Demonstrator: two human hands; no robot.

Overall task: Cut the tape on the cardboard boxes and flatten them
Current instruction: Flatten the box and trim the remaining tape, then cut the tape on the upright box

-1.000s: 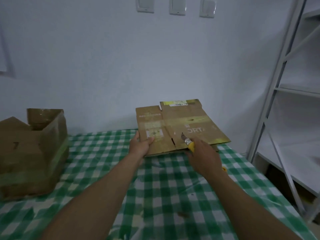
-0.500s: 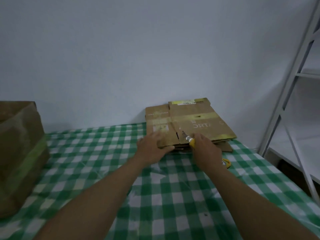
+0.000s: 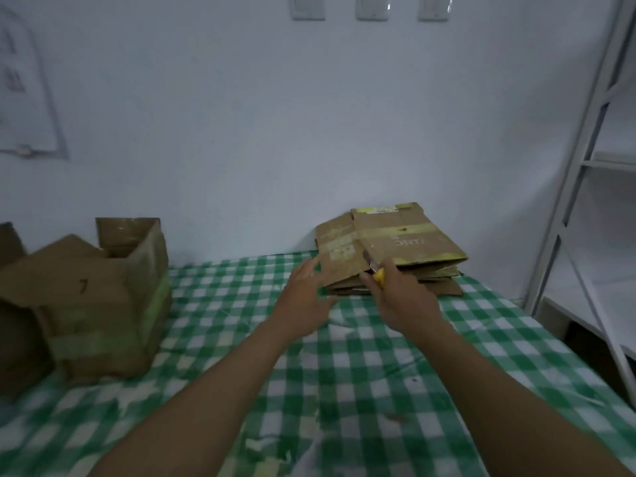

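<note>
A stack of flattened cardboard boxes [image 3: 409, 242] with yellowish tape lies at the far side of the table against the wall. My right hand [image 3: 402, 297] grips a yellow utility knife [image 3: 377, 273], its blade pointing at the stack's near edge. My left hand [image 3: 304, 294] hovers with fingers spread just left of the stack, apart from it. An upright open cardboard box [image 3: 103, 297] marked "7", wrapped in greenish tape, stands at the left of the table.
The table carries a green-and-white checked cloth [image 3: 361, 373]. Another brown box [image 3: 13, 339] sits at the far left edge. A white metal shelf rack [image 3: 585, 166] stands to the right. The wall runs close behind the boxes.
My left hand has come off the flattened cardboard and drawn back to the left. The view has swung left, bringing the upright box back into sight. My right hand still holds the knife.
</note>
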